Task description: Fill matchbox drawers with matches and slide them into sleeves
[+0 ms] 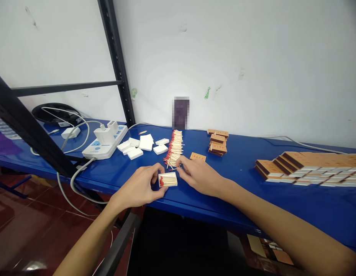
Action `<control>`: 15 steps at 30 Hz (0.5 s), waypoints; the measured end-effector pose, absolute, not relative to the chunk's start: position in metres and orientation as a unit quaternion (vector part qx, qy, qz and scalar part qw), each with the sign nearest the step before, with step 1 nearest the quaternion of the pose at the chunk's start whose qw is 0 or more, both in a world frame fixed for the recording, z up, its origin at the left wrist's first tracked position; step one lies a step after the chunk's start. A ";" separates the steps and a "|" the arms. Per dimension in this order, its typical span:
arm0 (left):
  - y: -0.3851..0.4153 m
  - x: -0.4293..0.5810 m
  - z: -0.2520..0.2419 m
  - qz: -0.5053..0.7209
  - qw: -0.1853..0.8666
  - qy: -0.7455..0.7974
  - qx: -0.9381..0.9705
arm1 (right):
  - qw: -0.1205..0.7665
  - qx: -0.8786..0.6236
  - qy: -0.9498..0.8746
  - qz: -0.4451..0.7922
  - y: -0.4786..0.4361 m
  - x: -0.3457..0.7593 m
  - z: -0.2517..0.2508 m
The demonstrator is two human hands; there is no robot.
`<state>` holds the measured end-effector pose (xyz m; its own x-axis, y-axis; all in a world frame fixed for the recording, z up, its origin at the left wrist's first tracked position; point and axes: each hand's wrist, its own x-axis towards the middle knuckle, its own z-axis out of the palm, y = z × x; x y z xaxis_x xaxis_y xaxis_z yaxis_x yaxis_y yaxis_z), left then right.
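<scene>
My left hand (143, 186) grips a small white matchbox tray (168, 179) filled with red-tipped matches, low on the blue table (246, 184). My right hand (196, 174) is beside the tray's right end, fingers pinched on a single match (174, 168). Just behind lies a loose pile of matches (174, 147). A brown matchbox sleeve (197, 156) lies flat by my right hand.
Several empty white trays (143, 145) lie left of the matches. A white power strip (104, 142) with plugs and cables sits further left. Stacked brown sleeves (218, 142) stand behind; rows of finished boxes (310, 168) fill the right. A black rack post (117, 65) rises at left.
</scene>
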<state>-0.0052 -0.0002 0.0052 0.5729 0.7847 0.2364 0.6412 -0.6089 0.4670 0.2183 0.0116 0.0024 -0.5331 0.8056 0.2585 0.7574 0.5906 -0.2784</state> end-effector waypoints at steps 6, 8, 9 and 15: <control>-0.001 -0.005 0.005 0.218 0.169 0.410 0.869 | 0.135 -0.476 -0.868 0.041 0.023 0.226 -0.003; -0.001 -0.006 0.005 0.219 0.171 0.410 0.869 | 0.128 -0.477 -0.869 0.040 0.023 0.225 -0.003; -0.001 -0.006 0.005 0.219 0.171 0.409 0.869 | 0.126 -0.475 -0.870 0.039 0.023 0.225 -0.003; -0.002 -0.006 0.006 0.218 0.170 0.407 0.871 | 0.118 -0.474 -0.871 0.039 0.020 0.224 0.001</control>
<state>-0.0057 -0.0018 0.0059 0.5747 0.7822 0.2406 0.6341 -0.6115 0.4732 0.2244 0.0203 0.0010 -0.5219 0.8359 0.1699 0.8176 0.5470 -0.1795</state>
